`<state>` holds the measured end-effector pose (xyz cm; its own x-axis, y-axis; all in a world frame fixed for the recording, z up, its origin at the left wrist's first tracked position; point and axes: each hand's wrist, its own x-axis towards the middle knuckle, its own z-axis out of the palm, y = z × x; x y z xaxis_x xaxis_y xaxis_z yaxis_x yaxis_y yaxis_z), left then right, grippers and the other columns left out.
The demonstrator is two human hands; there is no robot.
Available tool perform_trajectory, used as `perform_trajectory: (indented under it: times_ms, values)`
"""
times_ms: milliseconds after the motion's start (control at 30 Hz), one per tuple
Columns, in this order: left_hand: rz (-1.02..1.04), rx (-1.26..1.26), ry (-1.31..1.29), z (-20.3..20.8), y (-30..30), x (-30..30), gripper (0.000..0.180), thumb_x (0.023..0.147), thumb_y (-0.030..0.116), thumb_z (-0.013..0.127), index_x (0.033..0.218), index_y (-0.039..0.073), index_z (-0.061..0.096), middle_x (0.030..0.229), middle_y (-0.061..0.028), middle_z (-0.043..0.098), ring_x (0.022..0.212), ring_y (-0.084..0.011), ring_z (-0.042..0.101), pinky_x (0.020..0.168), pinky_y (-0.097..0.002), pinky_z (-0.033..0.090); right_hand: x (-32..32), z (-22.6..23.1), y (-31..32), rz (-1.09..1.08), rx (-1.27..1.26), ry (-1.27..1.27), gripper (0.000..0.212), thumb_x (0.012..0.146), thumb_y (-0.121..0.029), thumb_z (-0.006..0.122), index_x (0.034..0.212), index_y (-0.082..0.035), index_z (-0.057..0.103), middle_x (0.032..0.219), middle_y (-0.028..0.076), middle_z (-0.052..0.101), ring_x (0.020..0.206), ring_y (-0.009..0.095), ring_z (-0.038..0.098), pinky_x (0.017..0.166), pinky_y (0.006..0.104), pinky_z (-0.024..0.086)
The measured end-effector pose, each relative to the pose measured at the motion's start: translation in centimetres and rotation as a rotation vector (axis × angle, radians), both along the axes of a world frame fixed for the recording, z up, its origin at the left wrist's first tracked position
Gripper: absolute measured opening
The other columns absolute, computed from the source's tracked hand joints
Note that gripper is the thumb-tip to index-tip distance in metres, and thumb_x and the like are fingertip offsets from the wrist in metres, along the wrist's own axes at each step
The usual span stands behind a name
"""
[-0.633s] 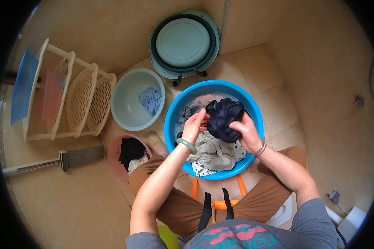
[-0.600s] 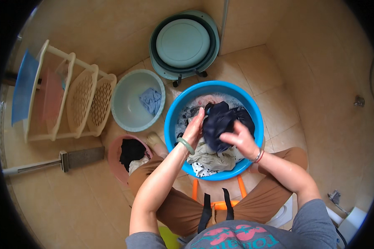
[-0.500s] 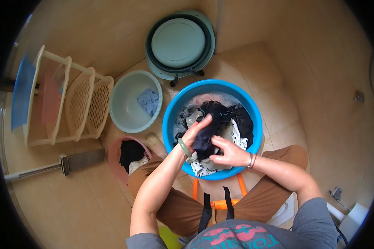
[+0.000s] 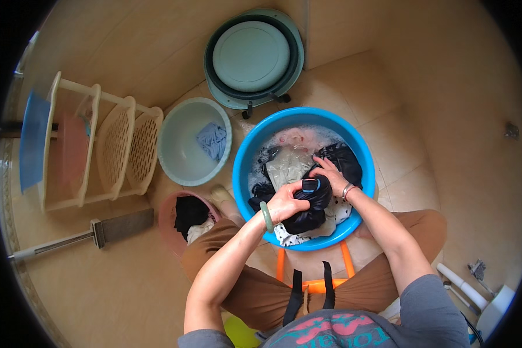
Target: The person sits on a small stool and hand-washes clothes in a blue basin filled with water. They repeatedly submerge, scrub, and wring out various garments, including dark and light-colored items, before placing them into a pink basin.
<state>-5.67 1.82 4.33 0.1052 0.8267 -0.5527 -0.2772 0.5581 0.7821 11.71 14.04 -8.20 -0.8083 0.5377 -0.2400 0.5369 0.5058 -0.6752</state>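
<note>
A dark wet garment [image 4: 308,218] is bunched between my hands over the big blue basin [image 4: 367,152]. My left hand [image 4: 287,203], with a green bangle on its wrist, is closed round the garment's left side. Across from it, my right hand [image 4: 329,174] grips the upper right edge of the same cloth, fingers curled in. Sudsy water fills the basin around a pale grey piece [image 4: 289,165], a pink cloth [image 4: 303,138], another black garment [image 4: 341,159] and a white cloth with black spots [image 4: 289,238]. Part of the held garment is hidden behind my hands.
Left of the basin stand a pale green tub [image 4: 177,152] with a blue cloth [image 4: 212,141] and a pink bucket [image 4: 169,223] with black and white clothes. A folded tub [image 4: 251,55] leans at the back wall. A cream rack [image 4: 115,152] and a flat mop [image 4: 124,226] lie left.
My right hand has moved up and away from me onto the garment's far edge. My left hand has turned over and closed on the cloth, which is now more bunched.
</note>
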Motion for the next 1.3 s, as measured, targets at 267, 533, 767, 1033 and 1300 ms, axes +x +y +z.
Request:
perform_trajectory:
  times_ms: [267,533,767,1033,1300]
  values:
    - [0.09,-0.108,0.646,-9.0,-1.2,-7.4,0.053,0.072,-0.006,0.061,0.119,0.018,0.063,0.112,-0.0077,0.064,0.104,-0.0205,0.059,0.092,-0.0338,0.046,-2.9,-2.4,4.4,-0.543,-0.228,0.496,0.039,0.067,0.0,0.072,0.103,-0.006,0.059,0.096,0.009,0.062,0.092,0.022,0.061,0.084,0.0308,0.048]
    - [-0.206,0.048,1.366,-15.6,2.0,-3.2,0.047,0.093,0.04,0.054,0.139,0.039,0.045,0.158,-0.0071,0.012,0.144,-0.0357,0.017,0.103,-0.0667,0.027,-7.5,-5.4,2.4,-0.103,0.061,-0.021,0.056,0.075,-0.044,0.072,0.127,-0.028,0.057,0.141,0.014,0.041,0.132,0.036,0.033,0.101,0.0553,0.034]
    - [-0.473,-0.135,1.289,-23.2,2.1,-4.6,0.055,0.099,0.037,0.039,0.151,0.031,0.022,0.158,-0.0068,0.013,0.144,-0.0351,0.012,0.11,-0.0634,0.016,-10.5,-12.4,2.0,-0.013,0.104,-0.243,0.039,0.09,-0.03,0.057,0.127,-0.02,0.053,0.129,0.018,0.047,0.113,0.043,0.049,0.091,0.0519,0.044]
    - [-0.292,-0.237,0.934,-27.6,5.5,-6.9,0.049,0.093,0.021,0.042,0.137,0.0,0.042,0.149,-0.0239,0.028,0.137,-0.0409,0.025,0.116,-0.0473,0.018,-11.7,-18.3,3.3,-0.322,-0.002,-0.589,0.054,0.085,-0.038,0.056,0.128,-0.007,0.058,0.133,0.025,0.051,0.12,0.037,0.052,0.104,0.045,0.036]
    - [0.674,0.039,0.835,-23.2,3.8,-1.4,0.035,0.096,0.026,0.052,0.128,0.012,0.058,0.138,-0.016,0.048,0.127,-0.0312,0.045,0.104,-0.0415,0.036,-11.4,-11.1,4.6,-0.509,-0.346,0.052,0.04,0.08,-0.025,0.07,0.112,-0.002,0.063,0.108,0.023,0.065,0.102,0.037,0.061,0.089,0.0385,0.047]
